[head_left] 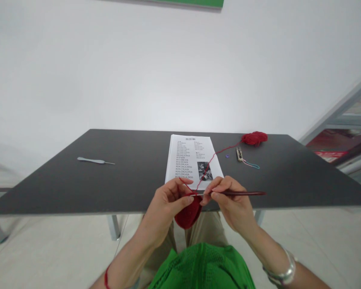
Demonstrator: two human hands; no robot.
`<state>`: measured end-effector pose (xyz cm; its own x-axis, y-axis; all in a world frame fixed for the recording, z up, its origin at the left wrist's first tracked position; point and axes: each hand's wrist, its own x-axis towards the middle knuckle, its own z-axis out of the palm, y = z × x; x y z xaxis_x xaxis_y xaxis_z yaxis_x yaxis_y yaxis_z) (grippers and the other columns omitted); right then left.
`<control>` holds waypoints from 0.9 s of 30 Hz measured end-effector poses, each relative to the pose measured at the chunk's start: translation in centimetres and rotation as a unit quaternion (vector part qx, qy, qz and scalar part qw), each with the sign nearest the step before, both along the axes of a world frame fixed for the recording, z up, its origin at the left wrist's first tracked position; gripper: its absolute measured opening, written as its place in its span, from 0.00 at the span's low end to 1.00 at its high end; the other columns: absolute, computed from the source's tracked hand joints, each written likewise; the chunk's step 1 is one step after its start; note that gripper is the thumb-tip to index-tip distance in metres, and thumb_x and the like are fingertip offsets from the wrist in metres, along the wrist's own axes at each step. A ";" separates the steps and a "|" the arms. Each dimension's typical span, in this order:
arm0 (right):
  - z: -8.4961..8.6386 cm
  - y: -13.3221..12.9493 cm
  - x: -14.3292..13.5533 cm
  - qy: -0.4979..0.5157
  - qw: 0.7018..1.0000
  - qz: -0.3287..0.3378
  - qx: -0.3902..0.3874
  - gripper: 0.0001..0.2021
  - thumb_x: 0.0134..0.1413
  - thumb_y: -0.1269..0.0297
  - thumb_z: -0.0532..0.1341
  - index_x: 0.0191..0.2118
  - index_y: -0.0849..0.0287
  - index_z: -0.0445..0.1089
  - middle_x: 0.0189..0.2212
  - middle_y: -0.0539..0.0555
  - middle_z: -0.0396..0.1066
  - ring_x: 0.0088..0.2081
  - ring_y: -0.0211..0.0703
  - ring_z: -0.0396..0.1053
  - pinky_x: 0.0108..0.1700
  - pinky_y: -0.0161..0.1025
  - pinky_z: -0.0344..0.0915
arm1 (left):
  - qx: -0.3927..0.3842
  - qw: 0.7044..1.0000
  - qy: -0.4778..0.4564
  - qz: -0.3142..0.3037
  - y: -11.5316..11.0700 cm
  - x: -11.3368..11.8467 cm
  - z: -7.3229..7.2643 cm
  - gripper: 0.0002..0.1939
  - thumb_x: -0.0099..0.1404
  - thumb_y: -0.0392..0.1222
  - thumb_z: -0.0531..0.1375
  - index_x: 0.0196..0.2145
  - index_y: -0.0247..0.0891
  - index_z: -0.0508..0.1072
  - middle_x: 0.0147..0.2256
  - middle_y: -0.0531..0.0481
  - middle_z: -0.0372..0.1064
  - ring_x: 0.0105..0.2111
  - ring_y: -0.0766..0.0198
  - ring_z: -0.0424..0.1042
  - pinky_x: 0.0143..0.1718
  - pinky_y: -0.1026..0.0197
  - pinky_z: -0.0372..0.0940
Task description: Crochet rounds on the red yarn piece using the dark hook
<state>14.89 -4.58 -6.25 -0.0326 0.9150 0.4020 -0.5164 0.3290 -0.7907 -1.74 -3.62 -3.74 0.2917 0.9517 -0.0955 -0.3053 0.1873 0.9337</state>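
1 red crocheted piece [188, 216] is held at the lower centre of the frame, its upper edge pinched by the thumb and fingers of the left hand [165, 202]. The dark-handled hook [246, 193] is gripped in the fingers of the right hand [236, 206], its metal shaft brought to that edge. Red yarn [223, 151] is led down from the ball [254, 138] at the right of centre, across the printed sheet [173, 160], and a strand is raised near the left fingers.

A stitch seems to be in the making; whether the yarn is caught by the tip cannot be told. For the next move, a firm pinch, light yarn tension and a small, controlled turn of the hook would be called for.

At the right of centre, a purple ring [227, 156] and small snips [239, 154] are laid; a grey-handled tool [92, 160] is laid left of centre.
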 end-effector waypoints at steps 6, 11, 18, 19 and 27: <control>-0.1 -0.6 0.2 -0.065 0.994 -0.067 0.055 0.06 0.53 0.74 0.66 0.32 0.55 0.74 0.31 0.50 0.74 0.29 0.39 0.77 0.32 0.37 0.75 | 0.011 1.000 0.013 0.020 -0.1 0.1 0.0 0.14 0.50 0.35 0.67 0.37 0.36 0.73 0.25 0.56 0.68 0.25 0.71 0.66 0.27 0.68 0.58; 0.2 -1.4 -0.3 -0.156 0.968 -0.144 0.131 0.10 0.54 0.79 0.61 0.33 0.55 0.72 0.31 0.51 0.74 0.31 0.39 0.75 0.33 0.37 0.73 | 0.013 0.998 0.016 0.055 -0.4 0.5 0.2 0.16 0.49 0.35 0.67 0.37 0.35 0.73 0.23 0.58 0.67 0.23 0.71 0.64 0.24 0.69 0.57; -0.4 -2.6 -1.4 -0.263 0.914 -0.255 0.173 0.11 0.54 0.81 0.59 0.35 0.56 0.70 0.30 0.51 0.73 0.31 0.38 0.74 0.32 0.34 0.72 | 0.074 0.987 0.097 0.105 -0.8 0.8 -0.5 0.15 0.52 0.34 0.64 0.39 0.36 0.74 0.22 0.58 0.68 0.24 0.69 0.66 0.28 0.66 0.61; -0.7 -2.7 -1.6 -0.281 0.901 -0.271 0.190 0.11 0.54 0.81 0.59 0.35 0.56 0.69 0.31 0.52 0.73 0.32 0.38 0.74 0.33 0.34 0.72 | 0.077 0.985 0.107 0.110 -0.9 0.8 -0.5 0.15 0.52 0.34 0.64 0.40 0.35 0.73 0.22 0.58 0.69 0.24 0.68 0.67 0.29 0.65 0.62; -2.5 -0.7 -1.1 -0.360 0.802 -0.302 0.368 0.09 0.59 0.79 0.57 0.40 0.58 0.68 0.35 0.57 0.74 0.35 0.41 0.73 0.33 0.37 0.74 | 0.045 0.993 0.081 0.077 -1.0 1.0 -0.6 0.20 0.51 0.35 0.66 0.44 0.34 0.74 0.22 0.58 0.69 0.24 0.69 0.67 0.29 0.65 0.61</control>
